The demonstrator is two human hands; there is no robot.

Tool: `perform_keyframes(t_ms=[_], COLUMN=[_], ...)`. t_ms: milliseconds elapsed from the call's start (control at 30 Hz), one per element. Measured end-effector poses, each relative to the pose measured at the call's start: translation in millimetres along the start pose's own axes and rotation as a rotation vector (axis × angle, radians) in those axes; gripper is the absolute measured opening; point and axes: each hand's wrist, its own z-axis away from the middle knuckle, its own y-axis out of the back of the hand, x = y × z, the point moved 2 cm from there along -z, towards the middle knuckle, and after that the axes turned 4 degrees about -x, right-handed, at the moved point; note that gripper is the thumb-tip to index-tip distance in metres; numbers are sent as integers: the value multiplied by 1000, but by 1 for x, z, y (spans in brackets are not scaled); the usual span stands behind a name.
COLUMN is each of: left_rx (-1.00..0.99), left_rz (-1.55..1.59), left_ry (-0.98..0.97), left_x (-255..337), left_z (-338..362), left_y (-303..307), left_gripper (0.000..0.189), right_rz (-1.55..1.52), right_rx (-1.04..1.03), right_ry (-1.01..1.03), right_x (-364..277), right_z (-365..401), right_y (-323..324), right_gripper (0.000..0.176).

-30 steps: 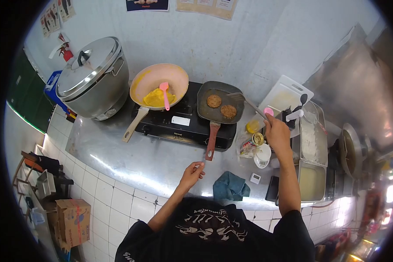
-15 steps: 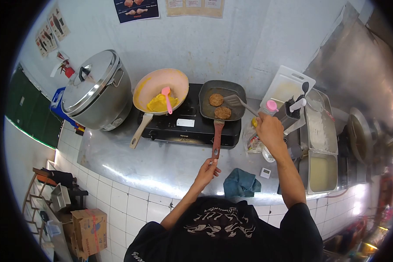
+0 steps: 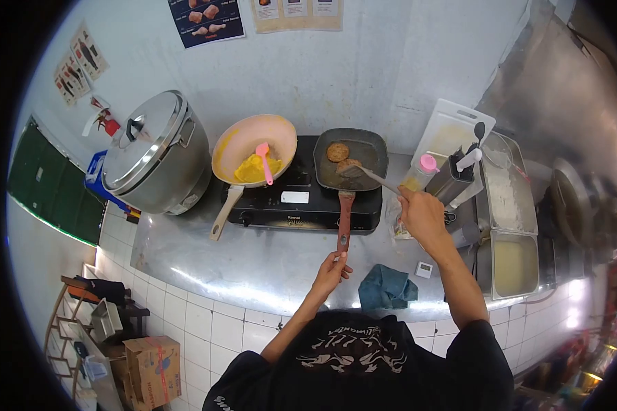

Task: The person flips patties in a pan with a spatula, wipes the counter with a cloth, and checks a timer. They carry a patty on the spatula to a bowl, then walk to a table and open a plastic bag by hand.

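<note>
My left hand (image 3: 332, 271) is closed on the end of the red-brown handle of a square grill pan (image 3: 370, 147), which sits on the right burner of a black gas stove (image 3: 260, 214). Two browned patties lie in the pan: the upper patty (image 3: 337, 152) is in plain view, while the lower patty (image 3: 350, 164) is partly covered by the spatula. My right hand (image 3: 424, 214) grips that slotted spatula (image 3: 376, 177) by its handle, its blade over the lower patty.
Left of the grill pan, a pale frying pan (image 3: 226, 147) holds yellow food and a pink spatula (image 3: 264, 162). A big metal pot (image 3: 168, 164) stands farther left. On the right are a pink-capped bottle (image 3: 420, 172), utensil holder (image 3: 451, 179) and metal trays (image 3: 514, 266). A teal cloth (image 3: 387, 288) and small timer (image 3: 424, 269) lie in front.
The spatula blade has moved from the right side of the patties onto the lower one, and my right hand has come lower. My left hand keeps its hold on the handle.
</note>
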Motion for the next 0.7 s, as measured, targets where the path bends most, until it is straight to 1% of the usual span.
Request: perform_keyframes(t_ms=[167,200,267,400,467,600,667,700], left_rx=[25,32,38,40,39,37,33,35], left_rz=[14,23,29,32,22,31,27,24], left_ry=[-10,-9,-11,-6,-13,0,-9,-17], left_x=[-5,-7,-10,-9,-12,-11,-12,-14], left_z=[2,2,2,1,0,-1,-3,-1], left_y=[9,10,12,12,12,11,11,11], left_gripper=[50,50,52,53,53,53,53,52], right_rz=[-12,-14,-71,-82,-53,-61,-41,-35], right_rx=[83,84,178,217,133,102,88,83], right_ry=[22,20,22,42,58,65,-26,-32], right_x=[1,1,0,-3,-9,-17,-14,-14], right_z=[-3,-5,-8,-13,-12,-13,-15,-15], right_y=[9,8,4,-8,-18,-45,-49,-44], right_gripper=[27,27,27,28,28,27,27,27])
